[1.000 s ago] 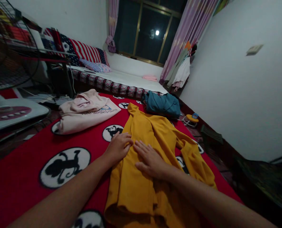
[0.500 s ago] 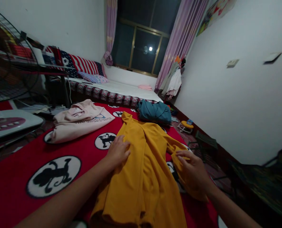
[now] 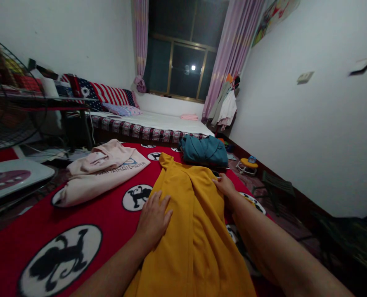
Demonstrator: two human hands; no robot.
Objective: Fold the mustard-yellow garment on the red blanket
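A long mustard-yellow garment [image 3: 183, 231], like a coat or dress, lies lengthwise before me on a red blanket [image 3: 115, 243] with round monkey prints. My left hand [image 3: 155, 216] rests flat on its left edge, fingers stretched out. At the garment's upper right, near the shoulder, my right hand [image 3: 225, 185] has its fingers closed on the cloth edge. Part of the sleeve on that side is hidden under my right forearm. Left of the garment lies a folded pale pink sweatshirt [image 3: 109, 177] with lettering. Beyond the collar sits a folded teal garment [image 3: 204, 150].
A fan [image 3: 10, 173] stands at the left, close to a cluttered desk [image 3: 68, 101]. Behind the blanket is a bed [image 3: 152, 121] below the window. Along the right wall are a yellow-topped stool [image 3: 247, 163], a folding stool [image 3: 276, 187] and a dark camouflage chair [image 3: 353, 243].
My right hand has moved from the right sleeve up and inward to the shoulder edge. The sleeve now lies lower, behind my forearm. My left hand stays flat on the left edge.
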